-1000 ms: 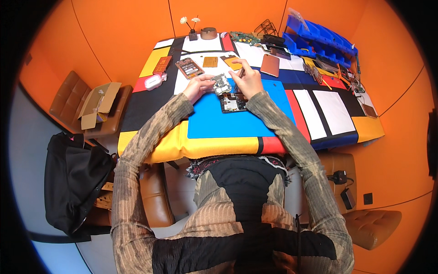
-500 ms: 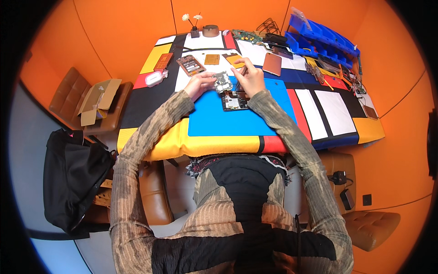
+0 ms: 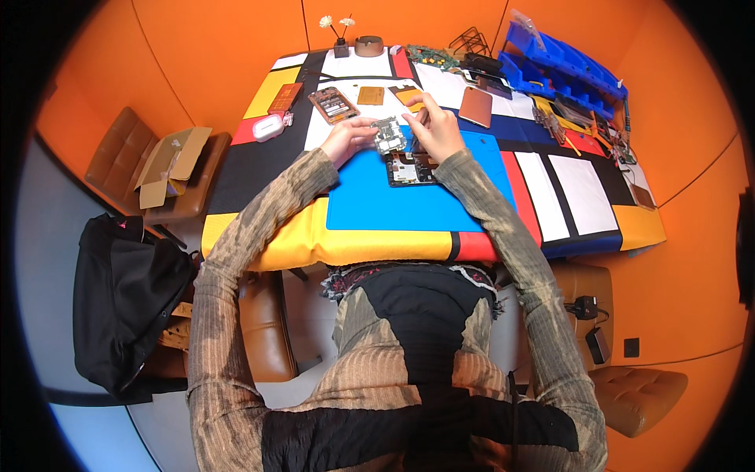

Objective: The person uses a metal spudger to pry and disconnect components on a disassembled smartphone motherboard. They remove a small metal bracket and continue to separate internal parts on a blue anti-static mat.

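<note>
My left hand [image 3: 350,140] is closed on the edge of a phone circuit board [image 3: 389,135], grey-green with silvery shields, held up above the blue mat [image 3: 366,208]. To the right of the board, my right hand [image 3: 437,132] pinches a thin dark tool [image 3: 419,132]; its tip and exact kind are hard to make out. Just below both hands, an opened phone body [image 3: 409,170] lies on the mat, dark-framed with white and black parts inside. My right wrist and sleeve are close to its right end.
Beyond my hands lie a copper-coloured phone shell [image 3: 333,105], a small brown plate [image 3: 370,96] and a copper panel [image 3: 475,107]. An earbud case [image 3: 268,128] sits at left. Blue parts bins [image 3: 560,75] and several hand tools [image 3: 550,124] occupy the right side.
The board has turned slightly in my left hand, and my right hand has shifted a little. The whole view has moved slightly. Both grips stay the same.
</note>
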`<state>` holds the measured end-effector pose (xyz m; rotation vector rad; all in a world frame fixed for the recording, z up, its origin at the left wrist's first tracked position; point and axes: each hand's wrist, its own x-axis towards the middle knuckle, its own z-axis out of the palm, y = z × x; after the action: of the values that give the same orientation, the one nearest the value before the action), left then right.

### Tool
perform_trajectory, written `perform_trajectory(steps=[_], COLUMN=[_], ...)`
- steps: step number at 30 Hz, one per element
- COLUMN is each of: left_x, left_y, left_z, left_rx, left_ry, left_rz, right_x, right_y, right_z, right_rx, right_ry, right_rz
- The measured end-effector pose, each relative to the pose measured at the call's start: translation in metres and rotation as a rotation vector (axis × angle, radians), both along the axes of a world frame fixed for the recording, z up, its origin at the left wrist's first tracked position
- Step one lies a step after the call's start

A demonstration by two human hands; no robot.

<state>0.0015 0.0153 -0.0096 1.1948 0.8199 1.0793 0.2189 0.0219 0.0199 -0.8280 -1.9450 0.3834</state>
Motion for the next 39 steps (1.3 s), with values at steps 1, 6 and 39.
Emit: perform_trajectory(steps=[1,6,39], left_x=[0.0,-0.001,-0.002], left_y=[0.0,0.003,0.006], left_z=[-0.001,-0.002,-0.004], left_rx=[0.002,-0.007,-0.011], left_ry=[-0.002,0.008,-0.003], left_rz=[0.003,0.0,-0.06], right_x=[0.001,0.006,0.007], right_y=[0.0,0.001,-0.002], right_z=[0.002,0.007,0.007], right_rx=[-0.026,-0.04,-0.016], right_ry=[-0.026,-0.095,-0.116], right_rz=[0.021,0.094,0.083])
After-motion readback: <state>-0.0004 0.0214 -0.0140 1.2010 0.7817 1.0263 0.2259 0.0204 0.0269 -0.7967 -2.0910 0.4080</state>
